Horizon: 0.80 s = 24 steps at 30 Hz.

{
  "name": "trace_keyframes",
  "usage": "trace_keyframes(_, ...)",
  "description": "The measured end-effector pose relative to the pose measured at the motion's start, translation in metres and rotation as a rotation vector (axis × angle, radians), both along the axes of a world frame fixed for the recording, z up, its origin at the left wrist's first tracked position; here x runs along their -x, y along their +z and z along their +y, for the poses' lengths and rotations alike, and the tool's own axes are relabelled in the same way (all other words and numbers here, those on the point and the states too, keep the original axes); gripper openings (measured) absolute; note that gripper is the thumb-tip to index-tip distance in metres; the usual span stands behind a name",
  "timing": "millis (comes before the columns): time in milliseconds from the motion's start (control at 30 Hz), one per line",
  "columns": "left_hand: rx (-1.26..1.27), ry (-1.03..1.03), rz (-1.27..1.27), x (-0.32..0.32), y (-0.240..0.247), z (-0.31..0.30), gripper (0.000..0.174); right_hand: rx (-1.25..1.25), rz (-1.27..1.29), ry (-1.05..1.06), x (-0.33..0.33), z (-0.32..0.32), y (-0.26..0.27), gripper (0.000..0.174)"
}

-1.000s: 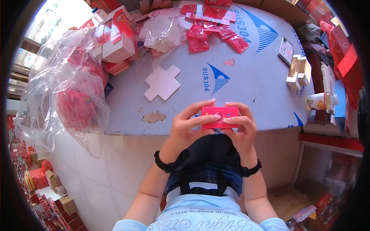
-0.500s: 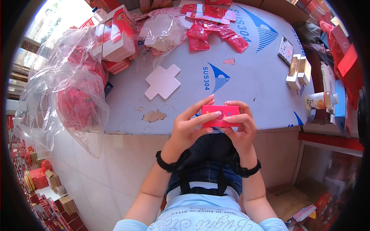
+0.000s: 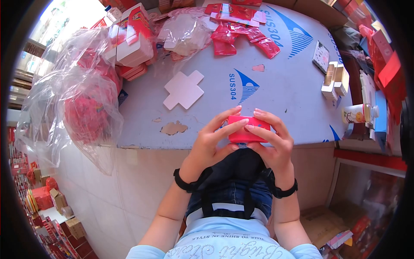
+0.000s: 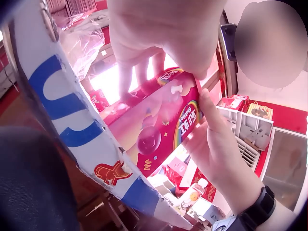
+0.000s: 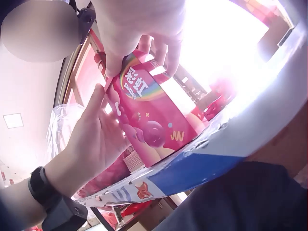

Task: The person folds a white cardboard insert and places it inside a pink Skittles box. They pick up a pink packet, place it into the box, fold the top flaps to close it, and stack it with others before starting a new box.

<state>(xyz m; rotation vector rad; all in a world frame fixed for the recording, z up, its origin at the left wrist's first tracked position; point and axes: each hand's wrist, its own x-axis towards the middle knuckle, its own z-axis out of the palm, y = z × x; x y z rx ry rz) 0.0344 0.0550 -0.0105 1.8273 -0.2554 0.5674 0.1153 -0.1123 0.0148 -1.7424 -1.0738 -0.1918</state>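
Both hands hold a pink Skittles box (image 3: 242,137) at the front edge of the table. My left hand (image 3: 212,140) grips its left side, and my right hand (image 3: 279,146) grips the right. Thumbs sit on the near side, while the index fingertips meet over the top end. In the left wrist view the box (image 4: 166,122) stands tall, its printed face showing a rainbow logo and a purple candy ball. From the right wrist, the box's lower end (image 5: 166,144) shows close above the table edge. A white cross-shaped card (image 3: 184,90) lies flat beyond the left hand.
Clear plastic bags (image 3: 90,112) with red contents hang over the table's left edge. Beside them stand stacked boxes (image 3: 134,49). Red candy packets (image 3: 224,41) lie at the back. On the right are a notebook (image 3: 321,56), small open boxes (image 3: 335,81) and a bottle (image 3: 358,113).
The right hand has shifted slightly right, and its index finger now reaches farther across the box's top end. The box has turned a little. The left hand keeps its hold.
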Motion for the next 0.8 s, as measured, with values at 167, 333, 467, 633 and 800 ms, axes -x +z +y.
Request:
trace_keyframes(167, 0.066, 0.003, 0.014, 0.003, 0.002, -0.004, 0.041, -0.001, 0.052, 0.015, 0.003, 0.000, 0.009, 0.034)
trace_keyframes(333, 0.023, 0.122, -0.075, 0.004, 0.013, -0.006, 0.034, -0.023, 0.171, -0.014, 0.005, 0.001, 0.012, 0.032)
trace_keyframes(467, -0.123, 0.231, -0.062, 0.004, 0.021, -0.008, 0.028, -0.054, 0.220, -0.053, 0.007, 0.002, 0.012, 0.029)
trace_keyframes(633, -0.201, 0.266, -0.079, 0.004, 0.023, -0.005, 0.024, -0.065, 0.207, -0.031, 0.007, 0.002, 0.013, 0.026)
trace_keyframes(800, 0.094, 0.203, 0.043, 0.007, 0.031, -0.017, 0.023, -0.042, 0.245, -0.037, 0.007, 0.003, 0.022, 0.026)
